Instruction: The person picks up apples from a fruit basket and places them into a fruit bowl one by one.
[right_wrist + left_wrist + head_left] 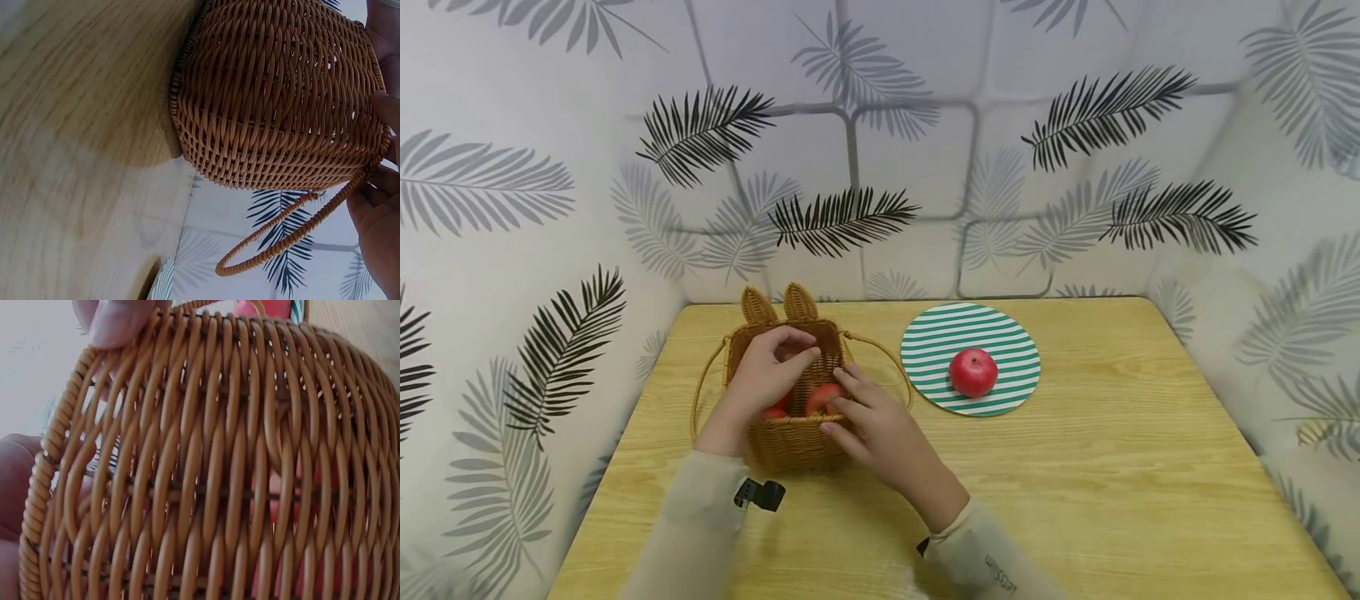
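A brown wicker basket (797, 442) with two ear shapes on its back rim stands at the left of the table. Inside it lie a red apple (822, 398) and, partly covered by my left hand, more red fruit (775, 412). My left hand (765, 371) is over the basket's left side, fingers bent loosely and thumb apart, nothing visible between them. Over the right front corner reaches my right hand (880, 425), fingers extended by the apple and thumb at the front rim. Through the weave, the left wrist view shows red patches.
Right of the basket, a round green-and-white striped mat (917, 342) lies on the wooden table (1112, 467), bearing another red apple (973, 372). Thin wicker handles (887, 354) loop out at the basket's sides. A leaf-patterned backdrop (910, 167) encloses the table's back and sides.
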`<state>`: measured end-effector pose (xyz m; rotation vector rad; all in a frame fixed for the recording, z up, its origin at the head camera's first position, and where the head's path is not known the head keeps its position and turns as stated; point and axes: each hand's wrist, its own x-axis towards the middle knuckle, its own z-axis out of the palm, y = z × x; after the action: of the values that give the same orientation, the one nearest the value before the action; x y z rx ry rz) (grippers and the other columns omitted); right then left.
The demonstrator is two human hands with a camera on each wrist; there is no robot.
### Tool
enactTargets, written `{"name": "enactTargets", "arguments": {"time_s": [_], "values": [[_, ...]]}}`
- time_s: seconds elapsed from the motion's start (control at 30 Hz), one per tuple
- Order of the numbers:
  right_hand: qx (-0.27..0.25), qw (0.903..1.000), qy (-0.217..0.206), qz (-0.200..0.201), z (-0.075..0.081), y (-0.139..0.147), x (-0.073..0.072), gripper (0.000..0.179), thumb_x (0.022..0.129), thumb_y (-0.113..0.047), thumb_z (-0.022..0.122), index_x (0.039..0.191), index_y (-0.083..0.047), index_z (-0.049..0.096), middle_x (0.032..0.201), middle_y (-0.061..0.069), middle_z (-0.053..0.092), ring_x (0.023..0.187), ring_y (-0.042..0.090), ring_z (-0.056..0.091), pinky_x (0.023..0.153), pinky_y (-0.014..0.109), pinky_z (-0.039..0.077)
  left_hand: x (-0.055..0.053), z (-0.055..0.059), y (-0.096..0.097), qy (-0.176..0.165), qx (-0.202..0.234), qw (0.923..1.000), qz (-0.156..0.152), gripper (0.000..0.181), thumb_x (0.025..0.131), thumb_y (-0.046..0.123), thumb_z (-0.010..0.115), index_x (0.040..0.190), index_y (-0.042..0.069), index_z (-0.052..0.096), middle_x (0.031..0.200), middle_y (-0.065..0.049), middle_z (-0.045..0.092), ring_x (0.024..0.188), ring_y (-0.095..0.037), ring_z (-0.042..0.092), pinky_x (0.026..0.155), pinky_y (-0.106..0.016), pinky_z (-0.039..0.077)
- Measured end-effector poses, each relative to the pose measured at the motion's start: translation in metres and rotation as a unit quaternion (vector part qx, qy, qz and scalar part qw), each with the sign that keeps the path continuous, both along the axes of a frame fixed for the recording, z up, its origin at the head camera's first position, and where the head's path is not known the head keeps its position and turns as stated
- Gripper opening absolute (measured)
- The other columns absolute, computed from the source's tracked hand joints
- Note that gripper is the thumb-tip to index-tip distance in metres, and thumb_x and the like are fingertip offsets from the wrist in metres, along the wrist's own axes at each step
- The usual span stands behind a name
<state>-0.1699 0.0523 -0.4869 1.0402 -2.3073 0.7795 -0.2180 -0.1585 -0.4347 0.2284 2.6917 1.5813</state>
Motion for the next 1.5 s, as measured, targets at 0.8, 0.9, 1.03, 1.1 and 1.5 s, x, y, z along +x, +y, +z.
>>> {"name": "enactTargets", "arguments": {"time_s": [0.8,0.9,1.03,1.1,1.5], "values": [[-0.017,0.998,0.053,0.029,-0.005,-0.009,0.001,0.036,0.094,-0.027,0.068,0.124,-0.008,0.068,0.138,0.01,0.059,0.137,0.027,0.048,0.111,0.035,0.042,-0.024,-0.016,-0.008,-0.103,-0.172,0.974,-0.106,0.057,0.075,-0.001,0.063,0.13,0.01,0.057,0.13,-0.012,0.059,0.105,-0.027,0.056,0.082,-0.038,0.048],[-0.019,0.9977,0.061,0.025,-0.006,-0.009,0.001,0.038,0.093,-0.027,0.069,0.126,-0.008,0.068,0.138,0.01,0.06,0.138,0.024,0.048,0.111,0.034,0.043,-0.023,-0.019,-0.006,-0.114,-0.187,0.9687,-0.117,0.055,0.076,0.002,0.068,0.129,0.008,0.057,0.127,-0.015,0.061,0.105,-0.028,0.058,0.082,-0.04,0.05],[-0.022,0.9976,0.062,0.022,-0.004,-0.007,0.001,0.038,0.092,-0.027,0.07,0.125,-0.008,0.068,0.136,0.01,0.061,0.139,0.022,0.047,0.11,0.034,0.043,-0.023,-0.022,-0.003,-0.113,-0.2,0.9644,-0.132,0.053,0.077,0.009,0.074,0.128,0.007,0.059,0.127,-0.016,0.062,0.115,-0.033,0.06,0.092,-0.046,0.052],[-0.025,0.9976,0.06,0.024,-0.005,-0.007,0.0,0.038,0.091,-0.026,0.071,0.125,-0.008,0.068,0.136,0.01,0.061,0.139,0.022,0.047,0.11,0.034,0.043,-0.024,-0.025,-0.001,-0.111,-0.211,0.9611,-0.138,0.052,0.076,0.012,0.076,0.126,0.008,0.06,0.126,-0.015,0.063,0.115,-0.033,0.06,0.091,-0.046,0.052],[-0.035,0.9973,0.057,0.031,-0.005,-0.004,0.001,0.033,0.091,-0.025,0.071,0.118,-0.006,0.071,0.135,0.011,0.062,0.137,0.024,0.049,0.11,0.032,0.043,-0.023,-0.025,0.005,-0.117,-0.237,0.9504,-0.164,0.043,0.081,0.011,0.074,0.122,0.011,0.062,0.12,-0.012,0.065,0.104,-0.027,0.061,0.084,-0.041,0.052]]}}
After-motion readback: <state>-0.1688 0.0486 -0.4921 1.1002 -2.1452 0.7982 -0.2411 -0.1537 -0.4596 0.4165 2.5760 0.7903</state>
